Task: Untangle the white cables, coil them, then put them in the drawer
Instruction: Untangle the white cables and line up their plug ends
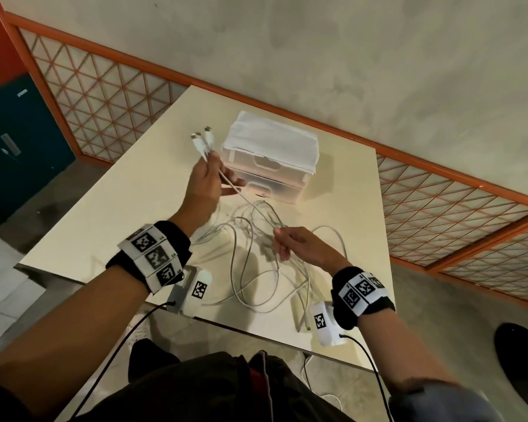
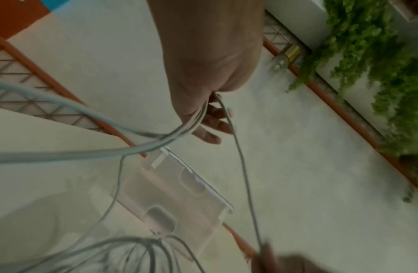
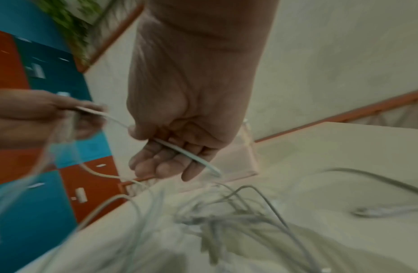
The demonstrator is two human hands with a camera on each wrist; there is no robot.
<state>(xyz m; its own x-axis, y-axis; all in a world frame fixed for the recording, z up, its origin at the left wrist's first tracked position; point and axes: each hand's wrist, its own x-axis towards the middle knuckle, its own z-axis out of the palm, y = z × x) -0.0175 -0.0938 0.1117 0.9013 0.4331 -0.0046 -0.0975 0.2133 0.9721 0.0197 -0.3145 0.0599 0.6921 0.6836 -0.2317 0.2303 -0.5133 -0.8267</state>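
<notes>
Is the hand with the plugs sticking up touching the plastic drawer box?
Apart. The left wrist view shows the left hand up in the air gripping the white cables, with the drawer box on the table well below it.

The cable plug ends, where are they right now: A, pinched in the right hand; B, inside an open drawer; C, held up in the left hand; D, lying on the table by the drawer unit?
C: the plug ends stick up out of the raised left hand, above the table.
</notes>
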